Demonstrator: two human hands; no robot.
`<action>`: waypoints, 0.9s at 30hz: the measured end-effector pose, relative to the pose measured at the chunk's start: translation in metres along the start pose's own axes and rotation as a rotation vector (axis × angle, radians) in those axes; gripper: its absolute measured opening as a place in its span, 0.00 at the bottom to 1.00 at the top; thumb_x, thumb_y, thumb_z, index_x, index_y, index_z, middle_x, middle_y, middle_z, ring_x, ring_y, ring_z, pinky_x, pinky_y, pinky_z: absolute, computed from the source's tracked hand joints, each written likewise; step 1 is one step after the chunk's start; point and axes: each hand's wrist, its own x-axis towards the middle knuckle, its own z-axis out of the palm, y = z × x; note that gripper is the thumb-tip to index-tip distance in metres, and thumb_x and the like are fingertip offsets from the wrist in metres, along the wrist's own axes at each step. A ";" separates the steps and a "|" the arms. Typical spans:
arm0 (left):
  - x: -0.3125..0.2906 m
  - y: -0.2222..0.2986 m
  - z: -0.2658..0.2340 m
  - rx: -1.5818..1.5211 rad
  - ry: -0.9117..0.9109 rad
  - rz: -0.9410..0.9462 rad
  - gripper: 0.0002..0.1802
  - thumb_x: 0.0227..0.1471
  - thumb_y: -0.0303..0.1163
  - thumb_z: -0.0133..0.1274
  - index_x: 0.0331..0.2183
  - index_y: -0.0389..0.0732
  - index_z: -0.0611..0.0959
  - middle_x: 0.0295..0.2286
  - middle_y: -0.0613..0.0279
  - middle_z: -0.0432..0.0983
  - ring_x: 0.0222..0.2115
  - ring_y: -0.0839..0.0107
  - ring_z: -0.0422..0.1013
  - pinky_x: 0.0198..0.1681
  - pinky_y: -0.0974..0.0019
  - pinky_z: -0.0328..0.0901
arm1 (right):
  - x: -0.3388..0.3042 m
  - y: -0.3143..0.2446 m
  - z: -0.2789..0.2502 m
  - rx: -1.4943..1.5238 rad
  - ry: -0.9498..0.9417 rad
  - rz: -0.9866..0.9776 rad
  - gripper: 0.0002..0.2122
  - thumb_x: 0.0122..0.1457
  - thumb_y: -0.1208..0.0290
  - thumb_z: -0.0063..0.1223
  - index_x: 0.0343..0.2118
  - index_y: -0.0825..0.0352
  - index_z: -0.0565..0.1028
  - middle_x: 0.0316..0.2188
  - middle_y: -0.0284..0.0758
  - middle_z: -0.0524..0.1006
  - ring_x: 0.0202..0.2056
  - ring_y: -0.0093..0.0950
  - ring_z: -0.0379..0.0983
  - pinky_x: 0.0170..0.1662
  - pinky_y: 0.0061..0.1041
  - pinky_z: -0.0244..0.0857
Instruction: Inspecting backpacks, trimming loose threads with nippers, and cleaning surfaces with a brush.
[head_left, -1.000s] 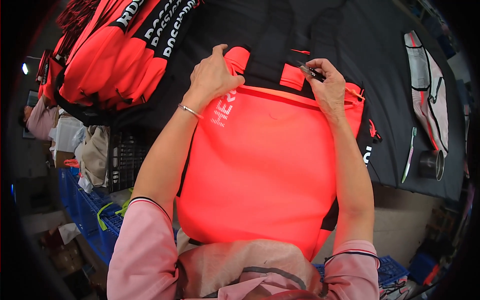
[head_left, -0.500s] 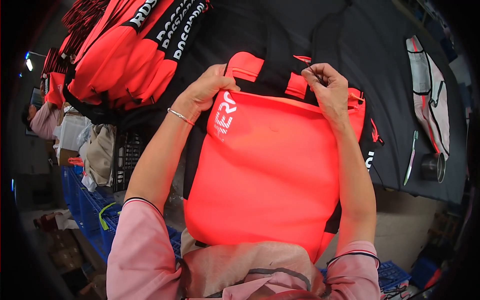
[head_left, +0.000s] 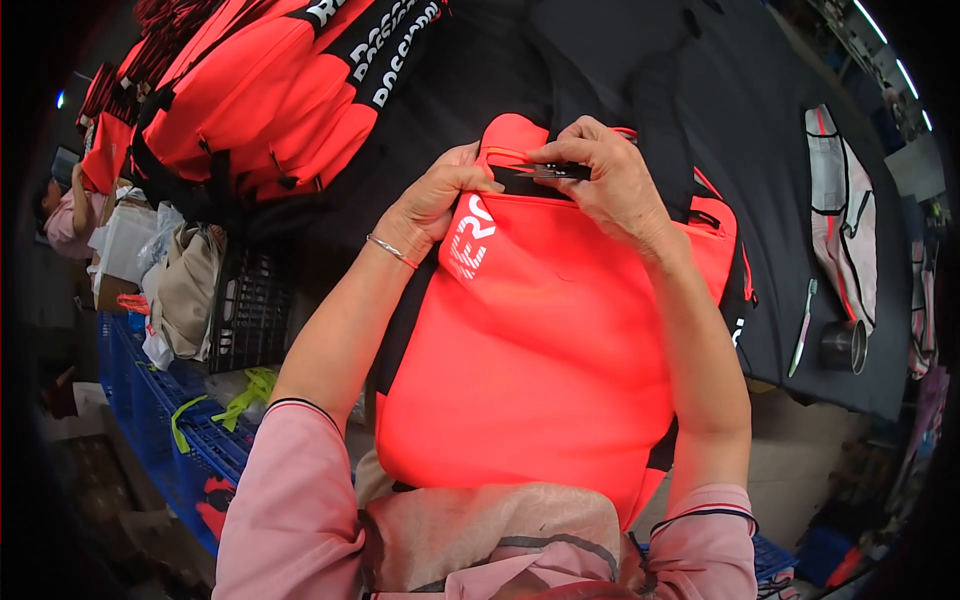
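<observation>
L hand (head_left: pixel 440 198) pinches red bag (head_left: pixel 530 350) by top, upper ctr; R hand (head_left: pixel 612 185) clamps snips (head_left: pixel 562 171) (tips over bag); lwr left, blue crate (head_left: pixel 145 410) w/ neon strip (head_left: pixel 178 425).

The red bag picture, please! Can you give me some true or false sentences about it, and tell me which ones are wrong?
1. The person's right grip holds small snips. True.
2. The toothbrush lies on the red bag. False: it lies on the dark cloth.
3. The person's left grip is far from the red bag. False: it holds the bag near its top.
4. A bracelet is on the left wrist. True.
5. The metal cup is left of the toothbrush. False: it is on the right.
</observation>
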 end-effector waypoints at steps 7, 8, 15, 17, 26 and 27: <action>-0.004 -0.002 0.000 -0.111 -0.076 0.038 0.24 0.44 0.15 0.53 0.47 0.32 0.71 0.38 0.58 0.77 0.34 0.74 0.78 0.40 0.72 0.74 | 0.014 -0.012 -0.010 -0.270 -0.230 -0.218 0.11 0.46 0.85 0.57 0.34 0.68 0.75 0.34 0.35 0.71 0.32 0.35 0.74 0.33 0.31 0.69; -0.003 -0.004 -0.002 -0.114 -0.074 0.041 0.24 0.44 0.15 0.53 0.47 0.32 0.71 0.38 0.58 0.77 0.34 0.74 0.78 0.40 0.72 0.74 | 0.014 -0.015 -0.008 -0.270 -0.235 -0.220 0.11 0.46 0.85 0.57 0.34 0.68 0.75 0.34 0.35 0.71 0.32 0.35 0.74 0.33 0.31 0.69; 0.000 -0.004 0.003 -0.092 -0.033 0.044 0.23 0.44 0.16 0.53 0.46 0.34 0.71 0.34 0.60 0.78 0.30 0.75 0.78 0.38 0.72 0.74 | -0.012 -0.026 -0.002 -0.131 -0.053 -0.155 0.10 0.50 0.90 0.49 0.33 0.69 0.71 0.33 0.34 0.69 0.28 0.27 0.69 0.32 0.22 0.64; 0.000 -0.006 -0.004 -0.060 -0.005 0.021 0.23 0.44 0.17 0.54 0.45 0.35 0.72 0.33 0.61 0.79 0.28 0.76 0.79 0.37 0.71 0.75 | -0.017 -0.027 -0.016 0.159 -0.019 -0.037 0.06 0.55 0.84 0.55 0.34 0.69 0.73 0.32 0.32 0.72 0.29 0.24 0.72 0.33 0.22 0.66; -0.001 -0.006 -0.004 -0.065 0.061 -0.031 0.21 0.44 0.18 0.54 0.44 0.34 0.73 0.29 0.63 0.79 0.27 0.76 0.79 0.36 0.72 0.75 | -0.042 -0.009 -0.013 0.171 0.261 0.316 0.11 0.55 0.70 0.63 0.38 0.68 0.76 0.33 0.35 0.77 0.35 0.24 0.74 0.42 0.24 0.69; -0.001 -0.007 -0.004 -0.079 0.055 -0.024 0.21 0.44 0.18 0.54 0.44 0.34 0.73 0.29 0.63 0.79 0.27 0.76 0.79 0.36 0.72 0.75 | -0.042 -0.008 -0.010 0.108 0.221 0.297 0.11 0.55 0.68 0.64 0.38 0.68 0.76 0.33 0.35 0.78 0.36 0.25 0.74 0.42 0.25 0.69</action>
